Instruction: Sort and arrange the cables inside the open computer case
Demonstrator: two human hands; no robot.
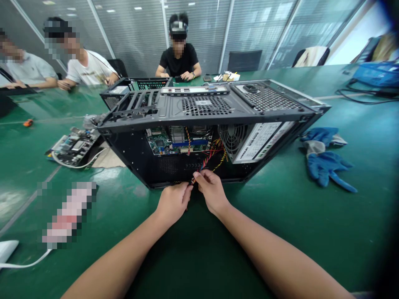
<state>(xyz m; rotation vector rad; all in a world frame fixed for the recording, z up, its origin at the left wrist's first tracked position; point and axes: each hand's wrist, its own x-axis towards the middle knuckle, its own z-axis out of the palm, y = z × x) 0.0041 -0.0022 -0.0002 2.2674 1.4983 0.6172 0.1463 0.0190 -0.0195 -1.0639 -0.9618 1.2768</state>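
A black computer case (174, 118) lies in front of me with its open side facing my hands. Inside it are a green motherboard (158, 145) and a power supply (260, 143) with a fan grille and a white label. From the power supply a bundle of coloured cables (209, 158) runs down to the case's near edge. My left hand (176, 199) is closed on the cable bundle there. Beside it, my right hand (212, 189) pinches the same cables, the two hands almost touching. The cable ends between my fingers are mostly hidden.
Left on the green table (124, 232) lie a loose circuit board (75, 145) and a blurred-out phone-shaped object (70, 214) with a white cord. Blue gloves (327, 164) rest at the right. A second case (140, 83) stands behind mine. Several people sit across the table.
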